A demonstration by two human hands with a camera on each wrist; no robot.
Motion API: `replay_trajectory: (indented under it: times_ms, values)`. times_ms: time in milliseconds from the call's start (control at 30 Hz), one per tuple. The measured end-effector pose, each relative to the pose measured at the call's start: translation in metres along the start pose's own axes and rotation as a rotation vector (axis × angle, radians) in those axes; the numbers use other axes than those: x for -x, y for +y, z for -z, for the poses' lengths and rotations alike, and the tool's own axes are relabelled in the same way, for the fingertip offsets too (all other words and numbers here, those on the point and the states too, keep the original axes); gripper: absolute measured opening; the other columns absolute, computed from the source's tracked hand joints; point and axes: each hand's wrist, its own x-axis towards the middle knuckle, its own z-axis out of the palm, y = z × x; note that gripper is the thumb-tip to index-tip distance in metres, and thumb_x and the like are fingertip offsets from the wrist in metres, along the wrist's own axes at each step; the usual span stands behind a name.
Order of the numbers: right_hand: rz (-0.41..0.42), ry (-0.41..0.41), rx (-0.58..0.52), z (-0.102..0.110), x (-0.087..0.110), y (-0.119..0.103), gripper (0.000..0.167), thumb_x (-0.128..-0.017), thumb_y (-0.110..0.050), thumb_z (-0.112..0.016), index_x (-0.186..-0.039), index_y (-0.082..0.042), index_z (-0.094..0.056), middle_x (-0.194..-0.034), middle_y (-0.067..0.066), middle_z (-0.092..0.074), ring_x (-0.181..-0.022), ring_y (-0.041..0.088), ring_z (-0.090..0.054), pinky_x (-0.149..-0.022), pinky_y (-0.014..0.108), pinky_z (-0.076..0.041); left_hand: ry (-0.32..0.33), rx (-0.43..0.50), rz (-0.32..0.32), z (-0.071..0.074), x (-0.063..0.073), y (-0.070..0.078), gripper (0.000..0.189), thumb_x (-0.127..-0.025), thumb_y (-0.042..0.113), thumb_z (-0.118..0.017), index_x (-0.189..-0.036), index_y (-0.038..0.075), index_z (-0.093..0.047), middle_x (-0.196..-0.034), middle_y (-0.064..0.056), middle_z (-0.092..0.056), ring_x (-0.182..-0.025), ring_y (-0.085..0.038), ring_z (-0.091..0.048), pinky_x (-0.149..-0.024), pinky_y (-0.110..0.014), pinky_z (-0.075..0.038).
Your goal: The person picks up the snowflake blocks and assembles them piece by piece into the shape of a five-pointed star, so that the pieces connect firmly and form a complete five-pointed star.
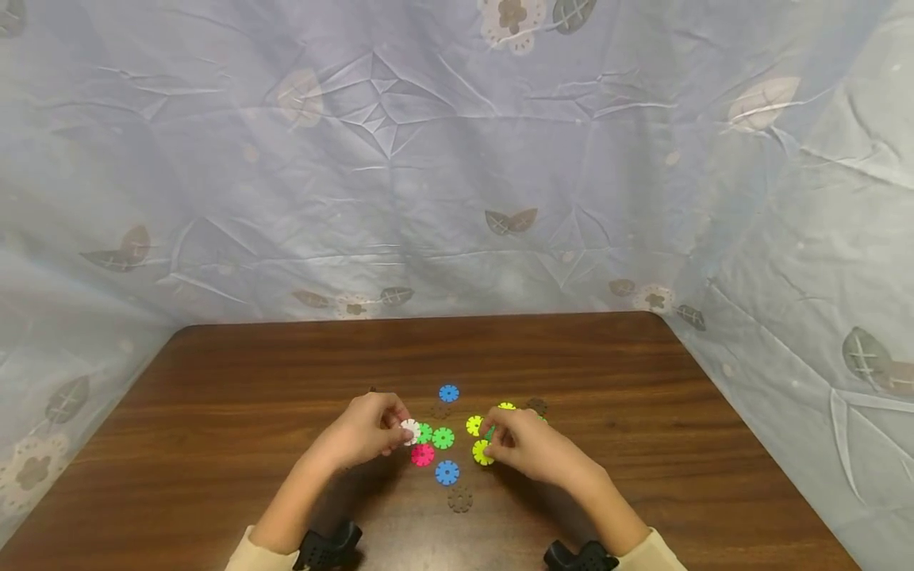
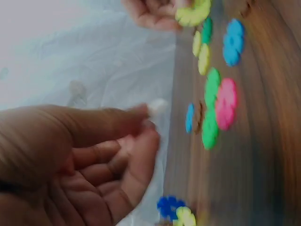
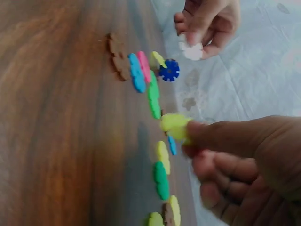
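Note:
My left hand (image 1: 366, 428) pinches a white notched plastic disc (image 1: 409, 431) between thumb and fingertips, above the table. In my right hand (image 1: 535, 449) a yellow notched disc (image 1: 481, 453) is held by its edge; the right wrist view shows it blurred. Between the hands lie two light green discs (image 1: 443, 438), a pink disc (image 1: 423, 454) and a blue disc (image 1: 447, 473). Another yellow disc (image 1: 474, 426) lies beside my right fingers, and a dark green disc (image 3: 162, 180) is mostly hidden by that hand in the head view.
Farther back lie a second blue disc (image 1: 448, 393) and a brown disc (image 1: 440, 410); another brown one (image 1: 460, 500) is nearer me. A dark blue disc (image 2: 169, 207) touches a yellow one beyond my left hand. Patterned cloth (image 1: 400, 198) walls the wooden table (image 1: 286, 357).

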Motion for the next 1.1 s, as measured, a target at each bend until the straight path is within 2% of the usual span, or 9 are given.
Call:
replay_trajectory:
  times_ms: [67, 167, 267, 367, 467, 633, 900, 1100]
  values:
    - [0.027, 0.063, -0.009, 0.003, 0.0, -0.002, 0.009, -0.099, -0.011, -0.072, -0.107, -0.006, -0.072, -0.085, 0.0, -0.072, -0.073, -0.001, -0.056, -0.063, 0.02, -0.051, -0.018, 0.065, -0.057, 0.0, -0.002, 0.003, 0.012, -0.097, 0.005, -0.071, -0.1, -0.006, -0.066, -0.08, -0.012, -0.068, -0.063, -0.012, -0.064, -0.057, -0.031, -0.061]
    - [0.07, 0.187, -0.06, 0.005, -0.002, -0.005, 0.007, -0.1, -0.016, -0.071, -0.103, -0.01, -0.075, -0.09, 0.004, -0.075, -0.077, 0.0, -0.06, -0.066, 0.021, -0.054, -0.059, 0.159, -0.104, 0.0, -0.004, 0.009, 0.017, -0.103, 0.009, -0.065, -0.099, -0.007, -0.067, -0.083, -0.016, -0.07, -0.067, -0.012, -0.065, -0.063, -0.035, -0.065]
    - [0.126, 0.299, -0.134, 0.005, -0.005, -0.009, 0.008, -0.1, -0.018, -0.071, -0.102, -0.012, -0.076, -0.094, 0.006, -0.078, -0.08, 0.003, -0.065, -0.069, 0.023, -0.059, -0.102, 0.26, -0.117, -0.001, -0.005, 0.015, 0.022, -0.107, 0.01, -0.059, -0.098, -0.009, -0.066, -0.082, -0.015, -0.068, -0.069, -0.013, -0.064, -0.063, -0.03, -0.064]
    - [0.183, 0.367, -0.177, 0.003, -0.008, -0.012, 0.008, -0.1, -0.017, -0.072, -0.103, -0.012, -0.077, -0.096, 0.006, -0.079, -0.082, 0.005, -0.069, -0.072, 0.027, -0.062, -0.155, 0.351, -0.11, -0.002, -0.005, 0.021, 0.026, -0.109, 0.012, -0.055, -0.097, -0.009, -0.064, -0.081, -0.012, -0.066, -0.069, -0.013, -0.063, -0.063, -0.023, -0.061]
    - [0.217, 0.392, -0.196, 0.002, -0.011, -0.015, 0.007, -0.099, -0.016, -0.072, -0.102, -0.013, -0.077, -0.096, 0.006, -0.079, -0.083, 0.005, -0.071, -0.072, 0.03, -0.064, -0.197, 0.411, -0.089, -0.003, -0.006, 0.025, 0.029, -0.11, 0.014, -0.053, -0.098, -0.011, -0.061, -0.08, -0.011, -0.066, -0.067, -0.011, -0.062, -0.062, -0.02, -0.058]
    - [0.239, 0.41, -0.204, 0.004, -0.015, -0.019, 0.006, -0.099, -0.015, -0.073, -0.102, -0.015, -0.078, -0.098, 0.002, -0.079, -0.085, 0.003, -0.07, -0.071, 0.031, -0.065, -0.226, 0.427, -0.073, -0.002, -0.01, 0.027, 0.03, -0.111, 0.016, -0.051, -0.105, -0.012, -0.061, -0.077, -0.003, -0.066, -0.064, -0.008, -0.059, -0.06, -0.018, -0.054]
    - [0.333, 0.433, -0.204, 0.001, -0.025, -0.023, 0.008, -0.098, -0.007, -0.072, -0.103, -0.005, -0.077, -0.099, 0.009, -0.079, -0.088, 0.004, -0.071, -0.07, 0.03, -0.066, -0.265, 0.455, -0.093, 0.006, -0.019, 0.021, 0.03, -0.112, 0.018, -0.049, -0.104, -0.009, -0.06, -0.076, -0.001, -0.067, -0.062, -0.006, -0.059, -0.058, -0.018, -0.052]
    - [0.379, 0.49, -0.195, -0.006, -0.035, -0.023, 0.008, -0.097, -0.002, -0.071, -0.101, -0.006, -0.077, -0.094, 0.011, -0.078, -0.081, 0.01, -0.071, -0.068, 0.027, -0.064, -0.277, 0.503, -0.096, 0.011, -0.026, 0.015, 0.032, -0.112, 0.018, -0.049, -0.106, -0.013, -0.057, -0.074, 0.001, -0.066, -0.062, -0.004, -0.058, -0.058, -0.017, -0.051]
